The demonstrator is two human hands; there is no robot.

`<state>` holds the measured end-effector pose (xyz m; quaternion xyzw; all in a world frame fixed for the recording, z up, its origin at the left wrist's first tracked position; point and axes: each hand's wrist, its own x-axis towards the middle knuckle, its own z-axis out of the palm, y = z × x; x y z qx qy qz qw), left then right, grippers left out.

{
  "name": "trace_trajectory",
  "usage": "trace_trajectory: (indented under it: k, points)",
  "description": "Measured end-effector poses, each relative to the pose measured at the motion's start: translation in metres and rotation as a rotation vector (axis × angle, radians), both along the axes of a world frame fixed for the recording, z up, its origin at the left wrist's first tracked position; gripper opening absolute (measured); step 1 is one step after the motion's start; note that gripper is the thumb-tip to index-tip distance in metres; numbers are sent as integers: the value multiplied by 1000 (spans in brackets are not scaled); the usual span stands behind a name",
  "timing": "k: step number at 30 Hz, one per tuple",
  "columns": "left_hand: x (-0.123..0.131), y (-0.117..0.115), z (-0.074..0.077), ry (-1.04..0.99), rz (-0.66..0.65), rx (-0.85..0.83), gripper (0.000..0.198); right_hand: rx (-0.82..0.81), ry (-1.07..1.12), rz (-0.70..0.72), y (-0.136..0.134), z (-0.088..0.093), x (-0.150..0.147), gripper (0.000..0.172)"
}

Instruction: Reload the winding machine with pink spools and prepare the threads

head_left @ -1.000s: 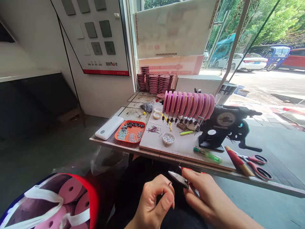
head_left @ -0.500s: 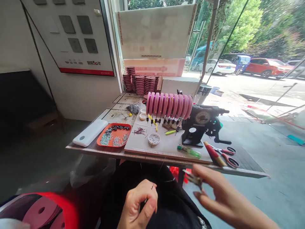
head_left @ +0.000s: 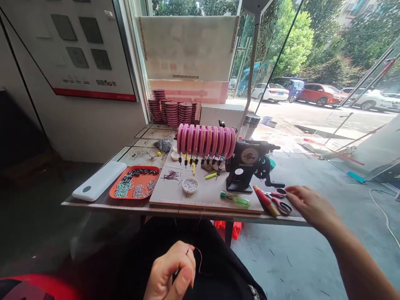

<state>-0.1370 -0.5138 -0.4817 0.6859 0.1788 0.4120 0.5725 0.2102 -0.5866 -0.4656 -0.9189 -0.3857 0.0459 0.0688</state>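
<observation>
My left hand [head_left: 173,271] is closed low in front of my lap. A thin curved line [head_left: 200,260] comes out by its fingertips, with a small dark bit at the index finger. My right hand [head_left: 308,204] is at the table's right edge, fingers drawn together right beside the red-handled scissors [head_left: 283,207]. What those fingers hold, if anything, is hidden. A red and yellow tube-like thing [head_left: 265,201] lies next to the scissors. Further in stands a black hand-cranked winder [head_left: 245,164], with a row of pink spools [head_left: 206,141] on its shaft.
On the board [head_left: 168,198] are a white cup of small beads [head_left: 190,185], a green clear tube [head_left: 236,198] and dark short pieces [head_left: 171,175]. An orange tray [head_left: 134,182] of small parts and a white box [head_left: 100,181] stand left. Pink spools [head_left: 171,113] are stacked behind.
My right hand has moved from above my lap to the scissors at the table's right. The small metal clippers it held no longer show. My left hand stays closed; the view has turned right.
</observation>
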Motion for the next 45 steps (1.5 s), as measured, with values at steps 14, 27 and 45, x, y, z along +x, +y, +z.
trace_trajectory:
  k: [14,27,45]
  points:
    - [-13,7,12,246,58,760,16,516,-332,779,0,54,-138,32]
    - [33,26,38,-54,50,69,18,399,336,964,41,91,-169,9]
    - [34,-8,21,267,161,-53,20,158,-79,784,68,47,-170,57]
